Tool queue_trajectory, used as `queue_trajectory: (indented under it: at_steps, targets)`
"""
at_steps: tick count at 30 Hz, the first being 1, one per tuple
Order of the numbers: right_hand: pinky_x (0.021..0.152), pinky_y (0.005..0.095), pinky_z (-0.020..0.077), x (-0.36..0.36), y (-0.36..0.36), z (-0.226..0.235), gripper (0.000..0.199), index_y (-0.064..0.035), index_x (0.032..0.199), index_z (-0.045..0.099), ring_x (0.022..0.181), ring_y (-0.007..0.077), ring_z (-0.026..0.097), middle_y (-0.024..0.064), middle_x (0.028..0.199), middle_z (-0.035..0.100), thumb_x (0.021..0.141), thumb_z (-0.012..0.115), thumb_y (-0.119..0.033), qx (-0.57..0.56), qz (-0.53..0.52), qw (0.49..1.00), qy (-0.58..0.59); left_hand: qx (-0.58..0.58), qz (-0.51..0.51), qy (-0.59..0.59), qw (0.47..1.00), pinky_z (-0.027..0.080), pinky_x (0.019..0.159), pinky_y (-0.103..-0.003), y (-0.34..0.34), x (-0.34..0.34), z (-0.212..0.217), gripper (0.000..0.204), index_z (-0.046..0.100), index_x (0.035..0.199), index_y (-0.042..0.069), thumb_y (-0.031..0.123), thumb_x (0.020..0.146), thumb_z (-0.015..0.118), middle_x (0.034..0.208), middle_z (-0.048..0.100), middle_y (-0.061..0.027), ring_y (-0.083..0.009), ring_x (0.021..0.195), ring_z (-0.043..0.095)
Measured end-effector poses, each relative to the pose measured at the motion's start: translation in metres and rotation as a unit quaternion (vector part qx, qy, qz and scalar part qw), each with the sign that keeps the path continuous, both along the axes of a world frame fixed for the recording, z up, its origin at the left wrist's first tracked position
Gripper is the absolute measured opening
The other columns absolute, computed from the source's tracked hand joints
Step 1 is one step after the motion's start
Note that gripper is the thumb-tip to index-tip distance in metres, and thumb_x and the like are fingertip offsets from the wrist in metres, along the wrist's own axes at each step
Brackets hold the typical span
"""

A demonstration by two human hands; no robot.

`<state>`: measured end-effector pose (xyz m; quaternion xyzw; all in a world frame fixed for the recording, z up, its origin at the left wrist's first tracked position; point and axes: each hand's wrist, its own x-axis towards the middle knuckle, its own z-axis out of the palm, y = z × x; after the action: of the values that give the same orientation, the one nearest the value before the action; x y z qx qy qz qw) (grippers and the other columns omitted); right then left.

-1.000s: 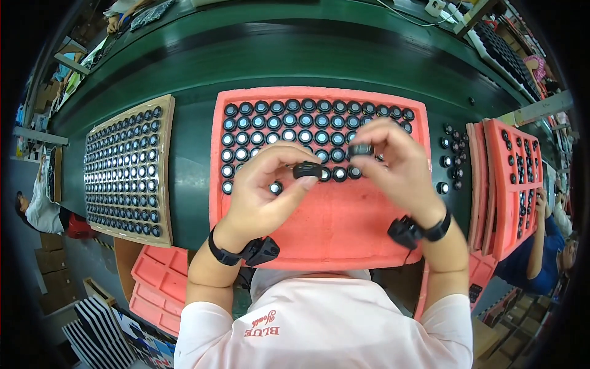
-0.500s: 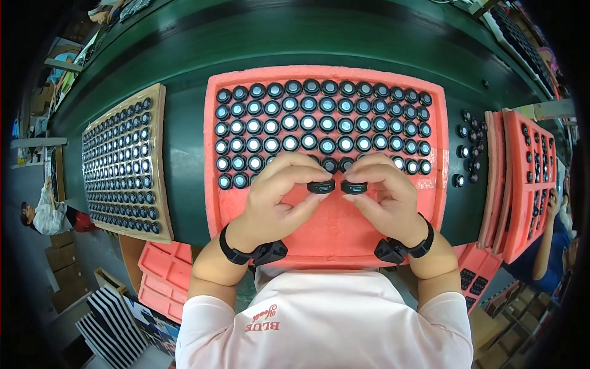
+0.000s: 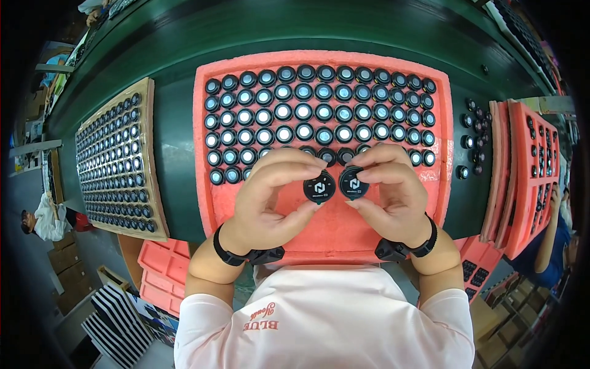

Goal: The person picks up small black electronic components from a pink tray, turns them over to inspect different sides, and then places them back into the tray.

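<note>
Both hands have drawn back toward the person since the earlier frame, from the lowest filled row of the tray to its bare lower part, and the two round parts they hold are now turned flat-face up. Left hand [image 3: 270, 197] is clamped on the left black disc [image 3: 319, 187], thumb beneath and fingers curled over its upper edge. Right hand [image 3: 390, 194] is clamped the same way on the right black disc [image 3: 353, 183]. These two discs sit just beside each other, nearly touching, at the centre of the frame, above the bare foam. Each wrist wears a black band.

Behind the hands, the pink foam tray [image 3: 209, 203] carries rows of round black parts with pale centres across its upper half. It lies on the dark green table [image 3: 175, 160]. At the left of the frame a tan tray [image 3: 157, 203] holds many smaller dark parts. At the right, pink trays [image 3: 519, 184] stand stacked on edge, with a few loose parts between them and the middle tray.
</note>
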<state>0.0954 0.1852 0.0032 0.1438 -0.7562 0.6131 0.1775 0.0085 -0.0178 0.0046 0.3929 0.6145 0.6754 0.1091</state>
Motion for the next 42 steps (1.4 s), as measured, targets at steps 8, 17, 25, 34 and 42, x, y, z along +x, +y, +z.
queue_trajectory:
  at_steps: [8,17,25,34,42]
  targets:
    - [0.087,0.0341,0.0497,0.001,-0.002,-0.002,0.040,-0.0042,0.108,0.052,0.104,0.0237,0.057,0.0156,0.117,0.051,0.075,0.073,0.005,-0.002,0.005,1.000,0.009,0.025,-0.010,-0.004,1.000,0.048,0.090,-0.036,0.001,0.000,-0.001,0.053,0.052,0.118,0.002,-0.010,0.070,0.070,0.115,0.061,-0.0165,-0.0267,0.106,0.060]
    - [0.088,0.0336,0.0497,0.001,-0.003,-0.002,0.042,-0.0046,0.109,0.052,0.105,0.0228,0.057,0.0157,0.117,0.051,0.075,0.074,0.005,0.007,-0.002,1.000,0.005,0.008,-0.010,0.037,0.999,0.048,0.089,-0.036,0.000,-0.004,-0.002,0.046,0.056,0.112,0.002,-0.010,0.070,0.071,0.116,0.061,-0.0171,-0.0268,0.105,0.061]
    - [0.090,0.0336,0.0486,0.003,0.000,-0.002,0.034,-0.0032,0.105,0.055,0.106,0.0216,0.055,0.0156,0.118,0.051,0.077,0.074,0.002,-0.021,0.022,1.000,-0.006,-0.041,-0.047,0.073,0.995,0.051,0.091,-0.035,-0.005,-0.009,0.005,0.032,0.058,0.104,0.000,-0.003,0.077,0.073,0.117,0.056,-0.0205,-0.0260,0.109,0.059]
    - [0.087,0.0331,0.0490,0.001,-0.005,-0.003,0.027,-0.0006,0.104,0.059,0.104,0.0211,0.056,0.0143,0.117,0.052,0.081,0.073,0.000,-0.085,0.001,0.993,-0.077,-0.062,0.023,-0.015,0.998,0.052,0.082,-0.032,0.001,-0.001,0.005,0.037,0.066,0.106,0.000,-0.008,0.070,0.073,0.113,0.062,-0.0160,-0.0240,0.100,0.062]
    - [0.082,0.0305,0.0490,-0.002,-0.003,-0.005,0.025,-0.0027,0.103,0.061,0.093,0.0186,0.058,0.0141,0.116,0.054,0.080,0.072,0.002,-0.101,0.047,0.991,-0.071,-0.086,-0.015,0.034,0.996,0.052,0.083,-0.031,-0.004,-0.006,0.002,0.035,0.067,0.104,0.001,-0.012,0.071,0.066,0.108,0.062,-0.0134,-0.0225,0.097,0.063]
